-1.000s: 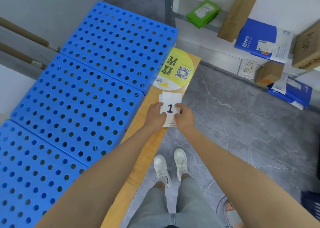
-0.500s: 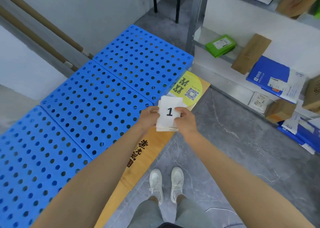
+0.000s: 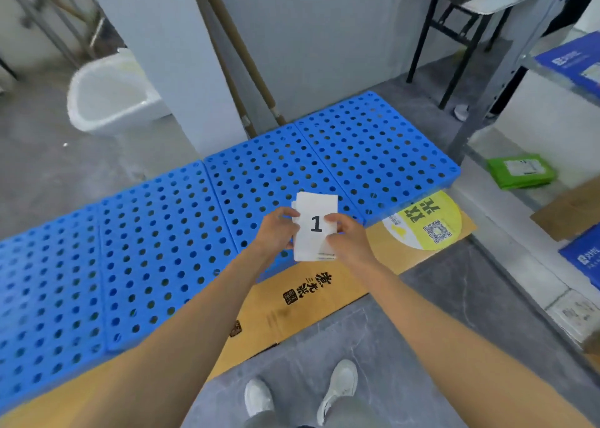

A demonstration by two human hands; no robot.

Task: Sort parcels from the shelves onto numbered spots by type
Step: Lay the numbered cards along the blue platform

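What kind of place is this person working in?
Probably a small parcel storeroom or sorting area. A metal shelf rack holds a green mailer bag and blue envelopes, blue perforated pallets lie on the floor, and the left hand and right hand hold a stack of cards topped with a 1.

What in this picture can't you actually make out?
Head view only:
- Stack of number cards: the top "1" card hides the numbers beneath.
- Green parcel: label too small and blurred to read.
- Lower blue parcel: cut off by the right edge.
- Left hand and right hand: fingers behind the stack are hidden.
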